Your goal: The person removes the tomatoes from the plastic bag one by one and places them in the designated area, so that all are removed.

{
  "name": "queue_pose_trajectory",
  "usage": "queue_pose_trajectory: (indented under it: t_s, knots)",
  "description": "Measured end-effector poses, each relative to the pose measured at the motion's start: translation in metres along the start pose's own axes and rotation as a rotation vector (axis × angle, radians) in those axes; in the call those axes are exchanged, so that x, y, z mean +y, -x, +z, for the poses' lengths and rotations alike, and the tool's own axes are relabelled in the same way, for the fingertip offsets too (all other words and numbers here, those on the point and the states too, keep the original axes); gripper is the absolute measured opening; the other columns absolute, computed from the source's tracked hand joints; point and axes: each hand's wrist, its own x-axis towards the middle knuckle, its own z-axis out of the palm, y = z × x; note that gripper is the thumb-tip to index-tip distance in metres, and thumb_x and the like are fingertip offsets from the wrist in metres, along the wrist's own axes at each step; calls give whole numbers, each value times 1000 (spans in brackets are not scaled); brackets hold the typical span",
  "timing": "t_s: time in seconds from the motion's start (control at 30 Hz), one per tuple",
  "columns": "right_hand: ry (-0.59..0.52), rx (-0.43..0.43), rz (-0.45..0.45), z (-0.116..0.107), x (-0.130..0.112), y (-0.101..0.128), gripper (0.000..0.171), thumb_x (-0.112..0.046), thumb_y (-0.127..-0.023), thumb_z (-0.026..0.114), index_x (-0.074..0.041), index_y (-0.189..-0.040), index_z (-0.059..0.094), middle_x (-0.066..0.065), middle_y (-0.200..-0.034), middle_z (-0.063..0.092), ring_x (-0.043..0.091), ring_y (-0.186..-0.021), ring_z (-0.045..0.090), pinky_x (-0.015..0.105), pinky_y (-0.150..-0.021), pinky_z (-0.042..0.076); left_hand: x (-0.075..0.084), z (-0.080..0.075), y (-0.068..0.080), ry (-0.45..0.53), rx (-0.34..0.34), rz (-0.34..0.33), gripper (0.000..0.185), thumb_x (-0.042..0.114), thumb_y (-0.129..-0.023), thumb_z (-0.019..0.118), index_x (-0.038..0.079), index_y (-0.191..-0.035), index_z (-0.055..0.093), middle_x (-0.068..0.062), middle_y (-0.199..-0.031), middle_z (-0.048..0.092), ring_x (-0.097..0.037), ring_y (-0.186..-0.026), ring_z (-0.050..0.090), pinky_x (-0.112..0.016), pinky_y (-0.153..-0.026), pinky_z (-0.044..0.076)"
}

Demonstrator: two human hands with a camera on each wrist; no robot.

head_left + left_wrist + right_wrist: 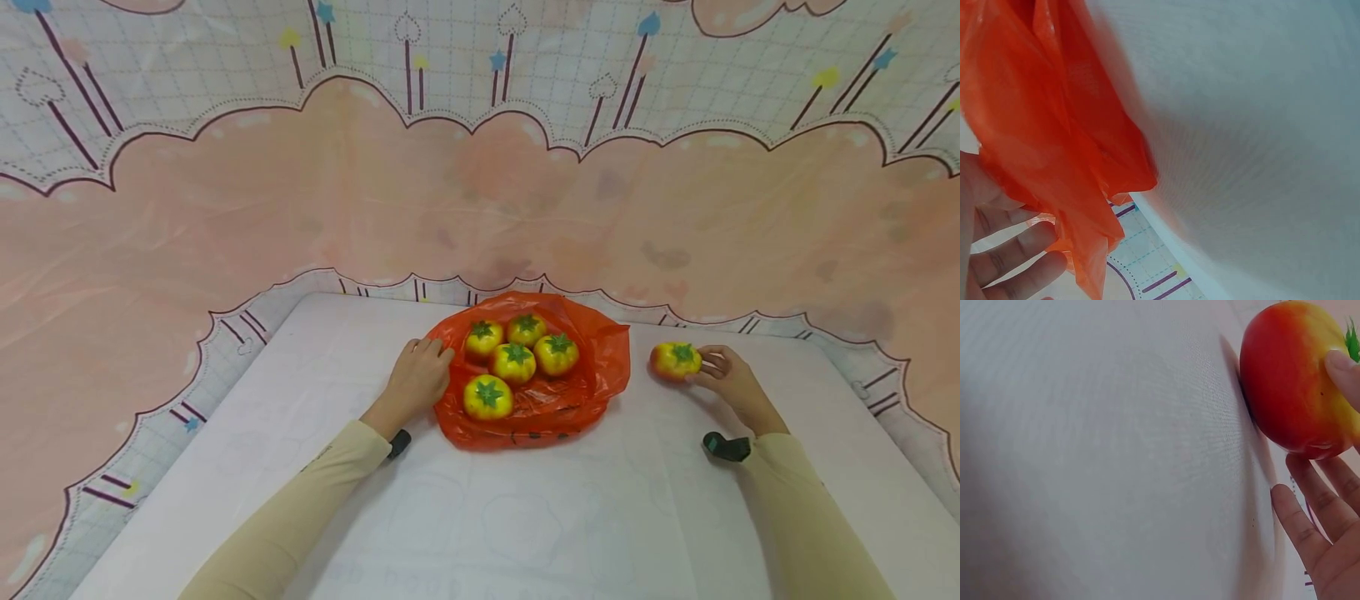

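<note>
A red plastic bag [615, 358] lies spread open on the white table, with several yellow-red tomatoes [517, 363], green star-shaped tops upward, resting on it. My left hand [420, 375] pinches the bag's left edge; in the left wrist view the crumpled red plastic [1041, 112] hangs by the thumb and forefinger, with the other fingers [1016, 250] loosely bent. Right of the bag, my right hand [731, 383] holds a single tomato [671, 362] from its right side. In the right wrist view the thumb presses that tomato [1291, 381] near its green top, fingertips against its side.
The white table [570, 517] reaches back to a patterned pink and white cloth [450, 208], which hangs behind and along the sides. A dark wrist device sits at each cuff, plainest by the right sleeve [810, 517].
</note>
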Motion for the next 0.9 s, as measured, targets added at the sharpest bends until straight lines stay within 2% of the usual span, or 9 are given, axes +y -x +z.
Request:
queue_pose_trajectory:
  t_s: [0.37,0.53,0.9]
  knots:
    - [-10,4,20,-1,-1,0,64,-28,-90,61,4,-132,25,32,-150,18,49,-135,24,57,-108,24,0,1,0,6,16,2,15,13,-82,65,6,-96,64,-12,-91,62,-28,-89,58,-41,-86,48]
    - [-12,10,6,-1,-2,1,58,-27,-92,57,5,-130,27,33,-148,22,48,-135,26,56,-108,25,0,2,0,6,2,-1,15,13,-83,64,6,-97,64,-13,-92,62,-28,-90,58,-41,-87,48]
    - [9,2,3,-2,-2,0,64,-31,-93,56,4,-135,23,32,-149,22,47,-133,30,52,-106,28,0,1,1,1,3,2,16,14,-83,64,6,-97,65,-12,-92,62,-28,-91,58,-41,-88,48]
